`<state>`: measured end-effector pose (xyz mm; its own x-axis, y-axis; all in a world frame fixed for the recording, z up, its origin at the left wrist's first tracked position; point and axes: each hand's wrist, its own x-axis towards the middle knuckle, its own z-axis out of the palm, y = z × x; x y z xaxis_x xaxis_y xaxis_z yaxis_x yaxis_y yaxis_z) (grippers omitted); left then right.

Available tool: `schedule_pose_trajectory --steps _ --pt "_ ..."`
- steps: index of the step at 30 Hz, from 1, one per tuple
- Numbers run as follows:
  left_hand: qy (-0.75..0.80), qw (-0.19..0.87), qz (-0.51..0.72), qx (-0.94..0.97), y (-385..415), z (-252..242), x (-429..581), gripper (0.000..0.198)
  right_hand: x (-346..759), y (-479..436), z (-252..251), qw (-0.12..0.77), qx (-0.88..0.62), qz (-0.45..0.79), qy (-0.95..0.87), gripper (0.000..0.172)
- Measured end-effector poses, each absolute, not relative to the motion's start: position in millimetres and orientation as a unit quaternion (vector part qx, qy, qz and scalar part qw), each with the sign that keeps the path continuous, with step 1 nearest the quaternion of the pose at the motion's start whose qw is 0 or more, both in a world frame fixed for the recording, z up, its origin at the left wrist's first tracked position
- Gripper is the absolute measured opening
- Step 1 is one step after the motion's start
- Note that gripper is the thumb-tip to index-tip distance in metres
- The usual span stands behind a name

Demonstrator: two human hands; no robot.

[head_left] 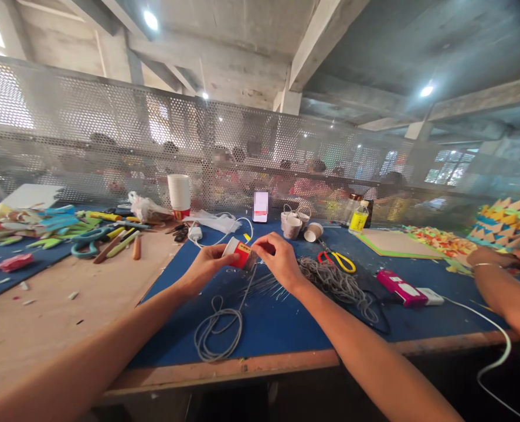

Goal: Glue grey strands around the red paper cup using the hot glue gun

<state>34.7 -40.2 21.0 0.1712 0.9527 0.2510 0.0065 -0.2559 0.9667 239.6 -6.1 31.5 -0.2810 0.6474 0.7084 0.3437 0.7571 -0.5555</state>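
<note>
- At the left of the frame I see blue-handled scissors [84, 248] among a scatter of tools on the bare board [123, 287].
- A stack of paper cups [179, 191] stands upright just left of the frame's centre, with a white charger [195, 233] beside it.
- The left hand [206, 266], left of centre, has its fingers clamped around a red cup [244, 255].
- A loose coil of grey cord [218, 334] lies at lower centre on the blue mat [286, 340]; a strand climbs from it towards the cup.
- The cup is tilted in the air at mid-frame, between the two hands. It looks like paper: very light, thin-walled, a little slick, easily dented. I'd hold it round the body with a soft grip, near a rim where it should be stiffer.
- A phone [260, 207] stands upright behind, at centre.
- The right hand [277, 258], right of centre, has thumb and fingertips drawn together at the cup's right end; I can't tell whether cord is between them.
- Beyond it sit small cups [291, 227], then red-and-yellow scissors [343, 262] beside a tangled cord heap [332, 284].
- Further right are a yellow-labelled bottle [359, 219] and a magenta box [398, 287].
- At the right edge, a co-worker's arm [501, 290] reaches in.
</note>
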Motion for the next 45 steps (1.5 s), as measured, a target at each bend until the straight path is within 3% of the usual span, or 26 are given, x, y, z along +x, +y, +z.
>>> schedule_pose_trajectory --steps 45 --pt "0.399 0.489 0.502 0.592 -40.9 23.5 35.2 0.029 243.9 0.2 28.3 0.501 -0.363 0.130 -0.775 0.010"
